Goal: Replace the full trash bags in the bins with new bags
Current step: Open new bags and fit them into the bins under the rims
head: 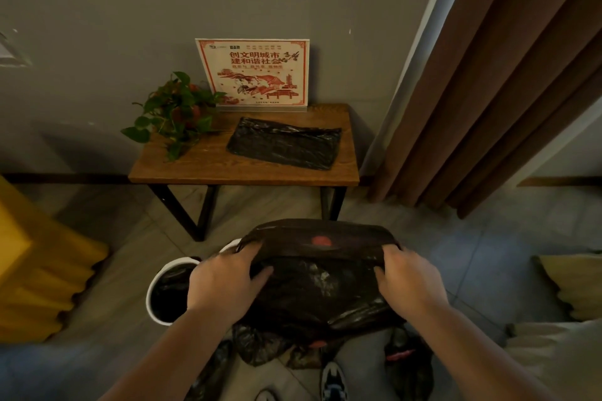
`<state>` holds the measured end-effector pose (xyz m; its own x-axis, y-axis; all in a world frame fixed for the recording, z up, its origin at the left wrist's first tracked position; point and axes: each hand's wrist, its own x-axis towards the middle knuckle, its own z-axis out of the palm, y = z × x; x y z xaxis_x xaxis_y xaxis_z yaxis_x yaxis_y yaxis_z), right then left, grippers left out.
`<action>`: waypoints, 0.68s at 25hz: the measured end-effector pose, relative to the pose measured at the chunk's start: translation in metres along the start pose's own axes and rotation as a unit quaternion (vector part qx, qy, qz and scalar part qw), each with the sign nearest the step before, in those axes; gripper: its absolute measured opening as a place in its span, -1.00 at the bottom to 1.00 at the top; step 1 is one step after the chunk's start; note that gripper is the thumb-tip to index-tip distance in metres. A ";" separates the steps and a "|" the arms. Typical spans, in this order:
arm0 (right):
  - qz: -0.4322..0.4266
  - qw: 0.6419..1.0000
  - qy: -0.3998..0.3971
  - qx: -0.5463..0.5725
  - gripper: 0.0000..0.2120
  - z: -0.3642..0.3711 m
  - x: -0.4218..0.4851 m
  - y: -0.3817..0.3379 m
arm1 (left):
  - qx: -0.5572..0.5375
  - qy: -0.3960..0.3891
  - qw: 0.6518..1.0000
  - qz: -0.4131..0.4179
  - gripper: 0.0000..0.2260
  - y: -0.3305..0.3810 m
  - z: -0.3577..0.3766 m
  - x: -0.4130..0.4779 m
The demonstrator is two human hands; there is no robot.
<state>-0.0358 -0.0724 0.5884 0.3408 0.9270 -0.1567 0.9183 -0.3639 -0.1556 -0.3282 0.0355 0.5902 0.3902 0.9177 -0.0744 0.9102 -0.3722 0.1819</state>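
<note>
A black trash bag is stretched between both hands low in the middle of the view, its mouth open and something red showing through the far wall. My left hand grips the bag's left rim, and my right hand grips the right rim. A white bin lined with a black bag stands on the floor to the left, partly behind my left hand. Another white rim peeks out behind the held bag. A folded black bag lies flat on the wooden side table.
Crumpled black bags lie on the floor by my shoe. A potted plant and a red-and-white sign sit on the table against the grey wall. Brown curtains hang right; a yellow object stands left.
</note>
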 end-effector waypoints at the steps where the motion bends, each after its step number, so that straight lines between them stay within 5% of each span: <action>1: -0.004 1.000 0.003 -0.004 -0.79 -0.002 0.001 0.002 | -0.033 0.020 0.999 0.025 -0.70 0.003 0.002 0.001; 7: 0.000 0.999 0.011 -0.033 -0.50 -0.007 0.014 0.029 | 0.041 -0.026 0.998 0.028 -0.76 0.010 0.011 0.019; 12: 0.020 0.999 -0.012 -0.050 -0.67 -0.006 0.021 0.049 | 0.014 -0.015 1.000 -0.010 -0.81 0.016 0.010 0.025; 17: 0.029 0.998 0.047 0.029 -0.84 -0.001 0.018 0.044 | 0.079 -0.107 0.990 0.033 -0.62 0.024 0.017 0.022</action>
<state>0.0110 -0.0719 0.5801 0.4127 0.9077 -0.0756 0.8841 -0.4191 -0.2064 -0.2953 0.0439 0.5765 0.4552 0.8461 -0.2774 0.8851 -0.4638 0.0380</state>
